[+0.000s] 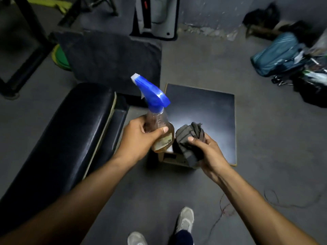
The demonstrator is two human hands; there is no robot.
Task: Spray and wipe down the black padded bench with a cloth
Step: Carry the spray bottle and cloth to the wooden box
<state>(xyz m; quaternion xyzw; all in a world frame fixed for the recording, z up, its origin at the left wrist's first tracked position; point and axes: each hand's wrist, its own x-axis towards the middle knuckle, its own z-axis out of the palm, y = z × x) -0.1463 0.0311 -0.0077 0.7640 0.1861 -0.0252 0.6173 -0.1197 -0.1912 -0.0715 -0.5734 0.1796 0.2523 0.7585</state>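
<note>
— Gripping anything, those hands?
— Both. The left hand [137, 138] is wrapped round the body of a spray bottle [158, 127], thumb across the front, fingers behind. The bottle is clear with amber liquid and a blue trigger head [153, 93] whose white nozzle points up and to the left.
— And the other?
— The right hand [206, 154] is closed on a bunched dark grey cloth [190, 141], thumb pressed on top. Cloth and bottle are just beside each other, nearly touching.
— Any label to read?
— A worn, pale label sits low on the bottle; its writing is too blurred to make out.
— Where's the bench?
— The black padded bench [58, 138] lies to the left of the left forearm, running from lower left up towards centre, glossy, neither hand touching it.
— What's under the hands?
— A box [169, 157], with a dark square board [208, 110] behind it on the grey floor [265, 156]. Two pale shoes [184, 221] show at the bottom, bags [277, 55] at upper right.
</note>
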